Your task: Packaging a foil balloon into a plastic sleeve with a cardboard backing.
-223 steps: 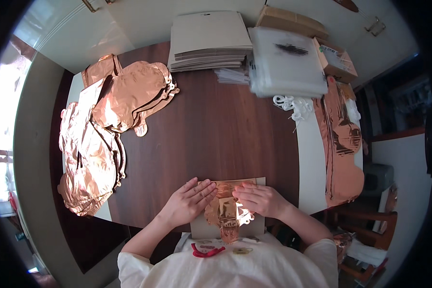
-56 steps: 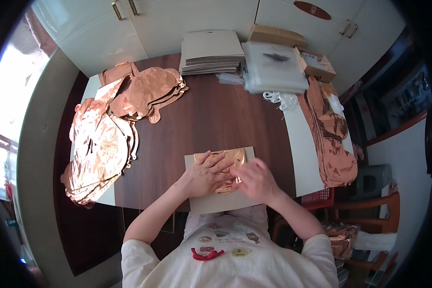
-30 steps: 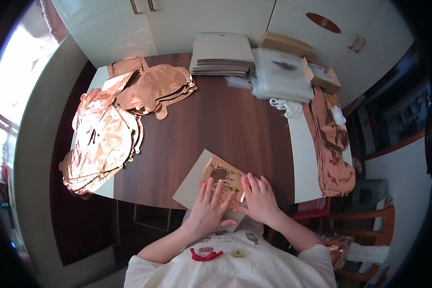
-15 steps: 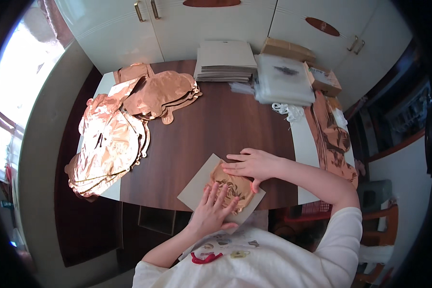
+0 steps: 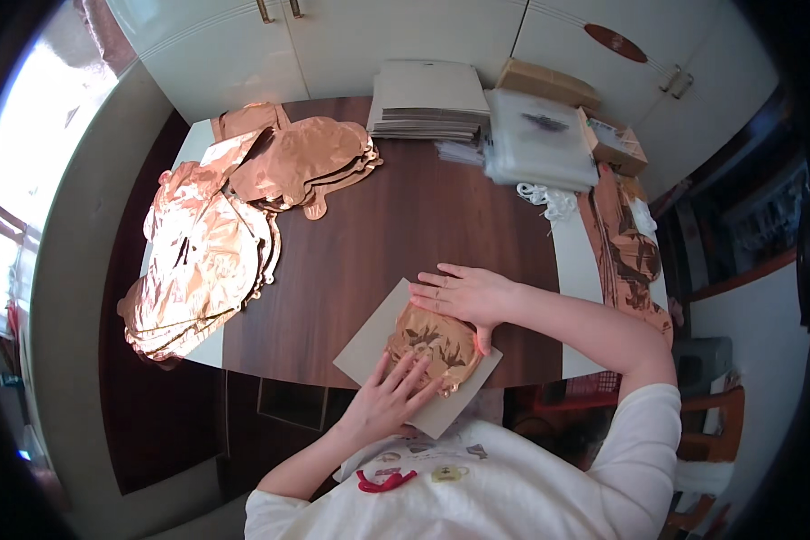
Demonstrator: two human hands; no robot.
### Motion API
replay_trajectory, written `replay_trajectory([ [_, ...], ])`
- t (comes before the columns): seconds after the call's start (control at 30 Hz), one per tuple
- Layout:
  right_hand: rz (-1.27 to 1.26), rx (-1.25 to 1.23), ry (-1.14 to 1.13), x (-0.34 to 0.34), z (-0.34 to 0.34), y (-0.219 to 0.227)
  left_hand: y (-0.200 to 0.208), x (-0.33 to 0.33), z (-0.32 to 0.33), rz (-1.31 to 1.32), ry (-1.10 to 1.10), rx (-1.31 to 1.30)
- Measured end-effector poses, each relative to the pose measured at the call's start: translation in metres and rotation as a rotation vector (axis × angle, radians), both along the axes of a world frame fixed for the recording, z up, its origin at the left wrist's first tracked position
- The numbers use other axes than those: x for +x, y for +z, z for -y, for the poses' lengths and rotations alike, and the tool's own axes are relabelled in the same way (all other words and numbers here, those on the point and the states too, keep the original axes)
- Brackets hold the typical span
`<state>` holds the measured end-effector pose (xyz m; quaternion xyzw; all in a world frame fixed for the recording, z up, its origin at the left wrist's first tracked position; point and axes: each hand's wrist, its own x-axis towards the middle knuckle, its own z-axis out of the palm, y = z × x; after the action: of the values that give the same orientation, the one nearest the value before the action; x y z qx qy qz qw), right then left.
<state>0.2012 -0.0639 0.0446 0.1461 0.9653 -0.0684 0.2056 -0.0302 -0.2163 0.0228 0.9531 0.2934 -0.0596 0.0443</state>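
Observation:
A grey card sheet (image 5: 358,355) lies turned cornerwise at the table's front edge. On it is a folded rose-gold foil balloon (image 5: 463,349), flat and with dark creased reflections. My left hand (image 5: 382,405) rests on the near left part of the foil and card, fingers spread and its thumb hidden under or behind the palm side. Across the foil's far edge lies my right hand (image 5: 463,299), fingers apart and thumb down along the foil's right side. Both hands press from above; neither grips anything.
Flat rose-gold foil balloons (image 5: 198,252) are heaped at the left. At the back stand a stack of grey cards (image 5: 427,90), clear plastic bags (image 5: 538,135) and a small open box (image 5: 616,144). White cord (image 5: 549,202) and more foil (image 5: 625,252) lie at the right.
My left hand has drawn slightly back toward me, uncovering more of the foil. My right hand has shifted slightly up and left along its far edge. The whole view has tilted a little.

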Motion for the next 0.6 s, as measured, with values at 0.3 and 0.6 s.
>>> replay_trajectory([
  [0.3, 0.002, 0.008, -0.004, -0.001, 0.004, 0.008, -0.001, -0.05, 0.0, 0.233, -0.045, 0.139],
  [0.6, 0.022, 0.064, -0.11, 0.003, 0.024, 0.014, 0.009, -0.15, 0.0, 0.028, 0.444, 0.213],
])
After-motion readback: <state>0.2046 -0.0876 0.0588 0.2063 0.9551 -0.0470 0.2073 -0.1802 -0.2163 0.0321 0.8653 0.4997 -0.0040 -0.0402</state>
